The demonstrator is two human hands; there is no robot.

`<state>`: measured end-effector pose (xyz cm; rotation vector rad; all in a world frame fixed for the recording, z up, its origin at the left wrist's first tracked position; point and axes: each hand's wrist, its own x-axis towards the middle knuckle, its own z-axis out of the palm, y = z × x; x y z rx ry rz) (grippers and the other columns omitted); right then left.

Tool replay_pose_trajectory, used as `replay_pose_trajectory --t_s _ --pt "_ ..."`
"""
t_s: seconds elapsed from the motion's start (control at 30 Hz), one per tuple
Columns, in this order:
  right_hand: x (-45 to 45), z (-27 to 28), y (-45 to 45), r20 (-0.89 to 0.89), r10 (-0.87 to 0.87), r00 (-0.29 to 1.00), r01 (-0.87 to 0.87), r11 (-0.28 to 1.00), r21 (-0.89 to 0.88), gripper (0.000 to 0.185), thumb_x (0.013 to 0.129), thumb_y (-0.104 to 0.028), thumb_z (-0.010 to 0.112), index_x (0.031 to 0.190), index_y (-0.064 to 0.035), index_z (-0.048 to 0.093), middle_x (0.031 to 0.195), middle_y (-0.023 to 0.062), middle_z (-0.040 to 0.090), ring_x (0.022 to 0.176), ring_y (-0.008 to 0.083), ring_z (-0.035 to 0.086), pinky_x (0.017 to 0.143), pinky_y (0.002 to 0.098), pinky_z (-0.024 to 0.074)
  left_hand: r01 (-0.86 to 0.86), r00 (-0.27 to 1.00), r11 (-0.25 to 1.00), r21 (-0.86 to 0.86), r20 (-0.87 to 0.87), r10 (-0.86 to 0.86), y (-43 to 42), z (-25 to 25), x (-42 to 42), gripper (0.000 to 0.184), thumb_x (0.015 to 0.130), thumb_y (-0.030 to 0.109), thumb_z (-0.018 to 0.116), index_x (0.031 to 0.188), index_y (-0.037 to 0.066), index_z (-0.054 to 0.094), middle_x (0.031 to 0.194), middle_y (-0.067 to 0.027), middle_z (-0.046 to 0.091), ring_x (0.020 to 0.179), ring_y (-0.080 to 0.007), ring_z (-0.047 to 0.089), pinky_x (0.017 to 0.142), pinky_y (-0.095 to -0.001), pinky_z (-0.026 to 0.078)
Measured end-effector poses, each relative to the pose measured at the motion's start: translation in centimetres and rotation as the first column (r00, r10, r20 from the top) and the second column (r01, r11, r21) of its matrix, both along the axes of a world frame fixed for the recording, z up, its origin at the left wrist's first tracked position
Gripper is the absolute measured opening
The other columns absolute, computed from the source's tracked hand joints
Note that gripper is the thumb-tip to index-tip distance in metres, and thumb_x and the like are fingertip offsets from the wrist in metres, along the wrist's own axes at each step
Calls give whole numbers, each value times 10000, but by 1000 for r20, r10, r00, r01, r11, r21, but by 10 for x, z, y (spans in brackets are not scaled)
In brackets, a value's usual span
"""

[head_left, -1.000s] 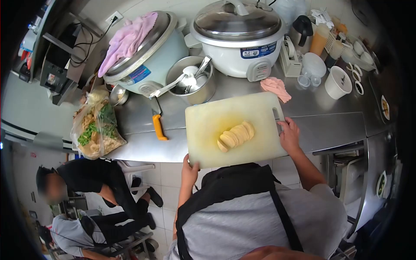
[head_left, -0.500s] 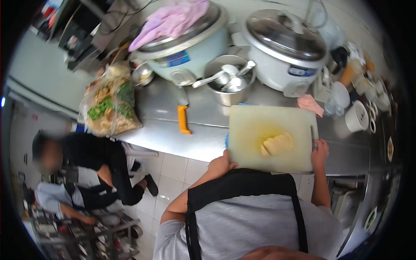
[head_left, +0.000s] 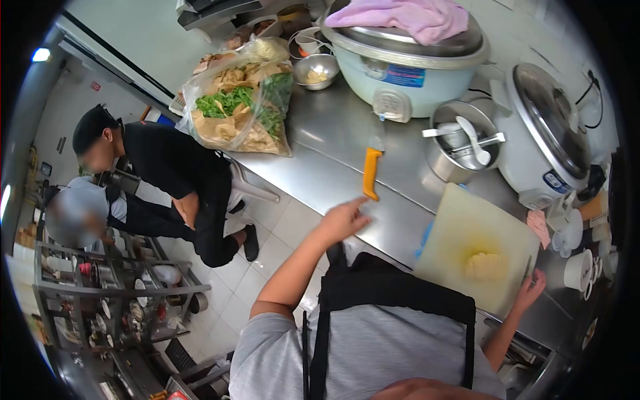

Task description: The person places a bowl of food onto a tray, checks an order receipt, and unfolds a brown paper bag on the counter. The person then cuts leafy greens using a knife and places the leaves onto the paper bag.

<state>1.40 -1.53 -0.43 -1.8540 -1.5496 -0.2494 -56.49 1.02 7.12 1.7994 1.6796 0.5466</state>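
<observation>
My left hand (head_left: 343,220) is open over the counter's front edge, its fingers stretched toward the end of a knife's orange handle (head_left: 371,175). The knife lies on the steel counter, its blade pointing toward the rice cooker; I see no clear contact. At the right edge of a pale cutting board (head_left: 448,233), by its handle slot, my right hand (head_left: 531,290) grips the rim, with the fingers partly hidden. A sliced pale yellow piece of food (head_left: 486,265) sits on the board, beside a yellow stain. Blue cloth (head_left: 423,240) shows under the board's left side.
A rice cooker (head_left: 407,73) with a pink cloth (head_left: 407,19) stands behind the knife. Beside it are a steel pot (head_left: 445,160) of utensils and another rice cooker (head_left: 543,133). A bag of greens (head_left: 233,107) lies left. Two people are at the left, one seated (head_left: 173,160).
My left hand has left the cutting board's left side and moved left to near the knife handle. The view has turned left; my right hand stays at the board's right edge.
</observation>
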Motion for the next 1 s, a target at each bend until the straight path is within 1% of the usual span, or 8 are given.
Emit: replay_pose_trajectory --t_s 0.1,0.17,0.33,0.37,0.53,0.63,0.8,1.0 --pt "-73 44 21 -21 110 994 -110 994 20 220 795 -38 493 1001 18 547 1083 181 494 1042 299 471 892 366 358 -162 985 981 107 81 154 22 32 -70 450 761 160 632 1169 39 483 704 -94 566 646 -210 555 626 -311 452" --pt "-139 69 32 -58 216 975 -214 976 39 183 791 -6 481 963 22 538 1016 163 519 942 281 507 839 334 388 -212 977 931 298 97 191 40 45 -123 430 728 195 642 1114 48 524 804 -125 582 731 -280 563 662 -355 460" --pt "-293 95 58 -154 391 907 -388 920 52 108 740 35 499 841 13 529 823 145 535 785 265 529 737 318 423 -134 858 631 764 -229 460 84 92 -244 518 678 196 671 1139 42 490 1066 -156 502 986 -338 457 842 -415 372" --pt "-326 98 65 -151 432 889 -435 900 13 102 733 24 511 831 8 531 807 140 534 755 267 533 710 321 428 -181 835 651 737 -234 497 89 93 -264 558 688 219 667 1176 34 467 1149 -189 436 1065 -365 398 897 -438 323" --pt "-459 102 98 -177 579 796 -602 788 -127 136 707 -39 560 840 -15 556 784 141 554 691 284 550 632 344 439 -32 781 855 518 -521 345 92 71 -315 411 696 273 646 1049 79 560 923 -113 554 878 -285 510 808 -413 339" --pt "-518 95 116 -248 586 771 -627 767 -137 164 719 -70 572 878 -29 567 817 144 559 714 284 556 638 335 447 -40 769 866 499 -538 346 77 49 -309 272 693 234 638 929 101 615 768 -62 548 766 -249 518 728 -389 338" --pt "-614 110 144 -381 729 569 -818 550 -169 255 733 -124 584 982 -79 554 991 128 529 808 293 558 705 348 462 -36 882 756 653 -335 332 58 14 -306 191 709 162 598 894 142 642 714 -43 519 744 -221 512 692 -374 332" --pt "-727 126 174 -171 928 330 -944 323 -67 306 721 -76 549 1023 -126 560 1083 121 482 899 311 542 733 400 453 -69 924 747 661 -239 298 67 31 -330 190 717 118 595 902 99 631 786 -40 547 779 -227 507 682 -365 343"
